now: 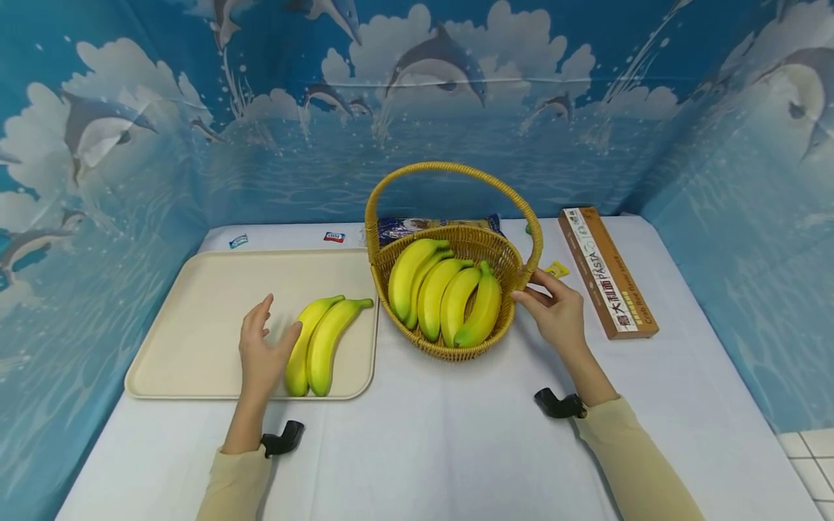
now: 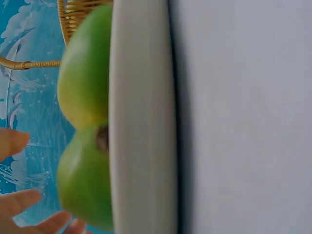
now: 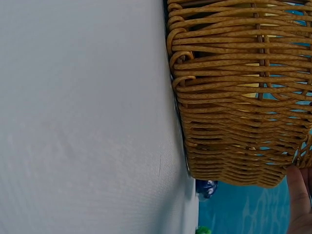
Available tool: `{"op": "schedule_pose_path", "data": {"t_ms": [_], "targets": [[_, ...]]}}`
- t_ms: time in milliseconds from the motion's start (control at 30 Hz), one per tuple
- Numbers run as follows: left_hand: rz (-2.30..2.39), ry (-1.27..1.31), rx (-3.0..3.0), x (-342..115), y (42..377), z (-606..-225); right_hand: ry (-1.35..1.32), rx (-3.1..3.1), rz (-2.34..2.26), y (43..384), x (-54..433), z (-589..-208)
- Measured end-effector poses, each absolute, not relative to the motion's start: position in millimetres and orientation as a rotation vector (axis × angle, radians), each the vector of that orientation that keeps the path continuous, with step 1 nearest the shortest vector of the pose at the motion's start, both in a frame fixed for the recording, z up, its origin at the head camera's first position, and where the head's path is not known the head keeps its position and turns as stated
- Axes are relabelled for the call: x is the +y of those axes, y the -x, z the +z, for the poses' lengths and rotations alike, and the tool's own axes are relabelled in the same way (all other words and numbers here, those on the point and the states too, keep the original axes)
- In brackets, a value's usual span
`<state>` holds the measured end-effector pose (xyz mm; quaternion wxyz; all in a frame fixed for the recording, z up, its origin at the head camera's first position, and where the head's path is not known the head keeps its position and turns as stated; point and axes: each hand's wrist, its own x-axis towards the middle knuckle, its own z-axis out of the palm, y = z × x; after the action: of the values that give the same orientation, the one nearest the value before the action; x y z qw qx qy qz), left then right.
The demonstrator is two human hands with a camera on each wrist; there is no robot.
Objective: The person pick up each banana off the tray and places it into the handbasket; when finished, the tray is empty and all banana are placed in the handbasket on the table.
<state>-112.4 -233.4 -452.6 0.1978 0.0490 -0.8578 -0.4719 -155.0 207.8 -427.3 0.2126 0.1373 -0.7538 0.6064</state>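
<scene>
Two yellow bananas [image 1: 331, 346] lie side by side at the right end of a beige tray [image 1: 195, 325]. My left hand [image 1: 262, 351] hovers over the tray just left of them, its fingers spread and nothing in its grasp. In the left wrist view the green banana ends [image 2: 85, 175] show past the tray's rim, near the fingertips. Several more bananas [image 1: 443, 293] fill a woven wicker basket [image 1: 456, 353] with a tall arched handle. At the basket's right side, where the handle meets the rim, my right hand [image 1: 557, 311] grips the edge between thumb and fingers.
A brown pasta box [image 1: 609, 271] lies right of the basket. Behind the basket is a dark blue packet [image 1: 407, 228]. Small wrapped sweets [image 1: 334, 237] lie past the tray, and a yellow one [image 1: 557, 269] near my right hand. A dolphin-print curtain [image 1: 293, 174] encloses the table.
</scene>
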Motion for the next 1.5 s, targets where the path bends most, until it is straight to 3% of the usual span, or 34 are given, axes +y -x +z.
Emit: {"op": "schedule_pose_path", "data": {"t_ms": [433, 867, 1133, 1500], "targets": [[-1.364, -0.280, -2.763, -234.2, 121.1, -471.9, -0.336, -2.084, 1.694, 164.4, 214.9, -446.2], [-1.315, -0.396, -2.530, -231.3, 120.3, -464.8, -0.396, -2.093, 1.666, 152.7, 207.8, -423.6], [-1.290, -0.238, -2.374, -210.0, 120.2, -431.5, -0.413, -2.084, 1.669, 153.4, 207.9, -423.5], [-1.336, 0.171, -2.372, -127.2, 139.8, -387.3, -0.412, -2.087, 1.666, 153.3, 206.6, -423.6]]}}
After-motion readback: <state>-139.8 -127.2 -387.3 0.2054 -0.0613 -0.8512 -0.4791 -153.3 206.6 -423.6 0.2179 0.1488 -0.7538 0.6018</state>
